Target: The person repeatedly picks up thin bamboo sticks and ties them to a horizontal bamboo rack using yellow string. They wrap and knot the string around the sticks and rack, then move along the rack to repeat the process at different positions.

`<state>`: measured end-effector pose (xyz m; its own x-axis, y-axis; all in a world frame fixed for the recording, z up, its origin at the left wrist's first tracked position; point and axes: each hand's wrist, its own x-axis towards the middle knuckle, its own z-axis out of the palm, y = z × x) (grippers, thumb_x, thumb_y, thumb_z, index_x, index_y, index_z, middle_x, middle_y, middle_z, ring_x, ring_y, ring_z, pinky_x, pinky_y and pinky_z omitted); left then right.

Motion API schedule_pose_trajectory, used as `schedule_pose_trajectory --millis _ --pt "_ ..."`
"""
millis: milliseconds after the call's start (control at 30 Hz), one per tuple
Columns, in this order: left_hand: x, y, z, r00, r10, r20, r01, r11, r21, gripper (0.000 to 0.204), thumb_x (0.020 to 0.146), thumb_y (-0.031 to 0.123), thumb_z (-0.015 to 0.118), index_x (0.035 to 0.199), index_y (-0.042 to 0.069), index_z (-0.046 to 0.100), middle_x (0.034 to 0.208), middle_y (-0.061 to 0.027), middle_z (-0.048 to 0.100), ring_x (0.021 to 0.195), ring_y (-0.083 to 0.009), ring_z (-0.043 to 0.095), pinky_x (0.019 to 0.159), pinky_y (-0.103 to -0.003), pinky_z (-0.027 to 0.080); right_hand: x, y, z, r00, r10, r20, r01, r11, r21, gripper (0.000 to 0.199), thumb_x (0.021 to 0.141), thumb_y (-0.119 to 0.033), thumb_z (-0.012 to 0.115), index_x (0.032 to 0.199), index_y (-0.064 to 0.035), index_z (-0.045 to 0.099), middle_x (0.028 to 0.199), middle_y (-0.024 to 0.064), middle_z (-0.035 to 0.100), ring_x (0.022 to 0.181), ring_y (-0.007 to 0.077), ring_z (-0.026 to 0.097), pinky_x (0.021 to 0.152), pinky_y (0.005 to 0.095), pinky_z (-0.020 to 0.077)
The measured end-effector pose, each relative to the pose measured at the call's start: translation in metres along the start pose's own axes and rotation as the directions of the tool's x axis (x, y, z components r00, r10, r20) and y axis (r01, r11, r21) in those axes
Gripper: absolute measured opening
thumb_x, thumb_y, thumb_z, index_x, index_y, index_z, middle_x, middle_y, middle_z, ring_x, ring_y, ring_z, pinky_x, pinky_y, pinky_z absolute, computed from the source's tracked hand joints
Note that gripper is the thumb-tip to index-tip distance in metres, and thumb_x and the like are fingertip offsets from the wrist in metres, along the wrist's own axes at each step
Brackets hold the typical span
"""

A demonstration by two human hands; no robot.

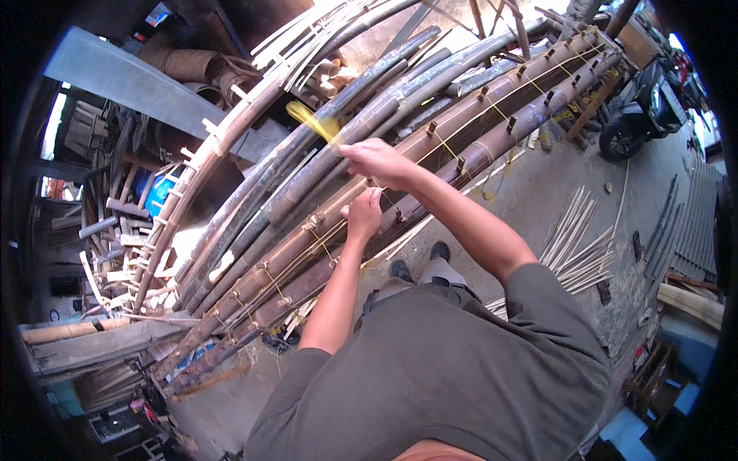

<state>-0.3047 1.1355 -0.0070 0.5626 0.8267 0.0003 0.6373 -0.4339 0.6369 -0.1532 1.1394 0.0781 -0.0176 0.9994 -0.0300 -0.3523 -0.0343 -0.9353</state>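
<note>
My right hand is closed on a bundle of yellow cord, which is blurred and sticks out beyond the fingers to the upper left. Just below it, my left hand is closed over the near bamboo pole assembly; what its fingers hold is hidden. Under both hands runs a long brown bamboo pole, side by side with a second bamboo pole. Short wooden pegs stand up along them. Thin yellow line is laced between the pegs across the gap.
More long bamboo poles lie behind the laced pair. A curved pole with pegs rises at the left. Thin bamboo strips lie on the floor to the right. A parked motorbike stands at the far right. Corrugated sheets lie beyond.
</note>
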Motion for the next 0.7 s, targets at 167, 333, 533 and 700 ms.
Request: schedule_pose_trajectory --millis 167,333,533,700 --pt "0.000 0.017 -0.001 0.998 -0.068 0.009 0.067 0.994 0.082 0.028 0.099 0.034 0.050 0.102 0.014 0.069 0.086 -0.0132 0.070 0.086 -0.0276 0.067 0.091 -0.044 0.037 -0.153 0.108 -0.004 0.956 0.029 0.291 0.218 0.591 -0.777 0.040 0.096 -0.034 0.053 0.075 -0.0020 0.066 0.068 0.0245 0.061 0.066 0.0382 0.063 0.068 0.0480 0.0494" --pt "0.044 0.034 -0.026 0.991 0.037 -0.132 -0.101 0.851 -0.516 0.028 0.102 0.018 0.049 0.096 -0.003 0.066 0.072 -0.0064 0.067 0.066 -0.0106 0.063 0.060 -0.026 0.047 -0.149 0.105 0.020 0.990 0.116 0.076 -0.020 0.665 -0.747 0.040 0.094 -0.030 0.053 0.069 0.0003 0.060 0.069 0.0249 0.060 0.071 0.0432 0.061 0.068 0.0499 0.0500" --pt "0.141 -0.065 0.004 0.961 0.075 -0.265 -0.021 0.980 0.200 0.027 0.096 0.025 0.050 0.101 0.006 0.069 0.089 -0.0211 0.069 0.083 -0.0385 0.068 0.075 -0.048 0.052 -0.161 0.111 0.029 0.993 -0.018 0.113 0.114 0.295 -0.949 0.029 0.084 -0.024 0.060 0.068 -0.0001 0.058 0.071 0.0227 0.062 0.070 0.0382 0.062 0.072 0.0474 0.0509" --pt "0.130 -0.045 -0.037 0.995 0.095 0.008 -0.095 0.992 0.079 0.036 0.094 0.032 0.052 0.115 0.006 0.066 0.104 -0.0232 0.068 0.099 -0.0408 0.065 0.087 -0.048 0.050 -0.164 0.114 0.086 0.998 -0.065 0.022 0.035 0.208 -0.978 0.028 0.079 -0.018 0.064 0.103 -0.0035 0.062 0.106 0.0189 0.066 0.101 0.0292 0.064 0.080 0.0410 0.0505"
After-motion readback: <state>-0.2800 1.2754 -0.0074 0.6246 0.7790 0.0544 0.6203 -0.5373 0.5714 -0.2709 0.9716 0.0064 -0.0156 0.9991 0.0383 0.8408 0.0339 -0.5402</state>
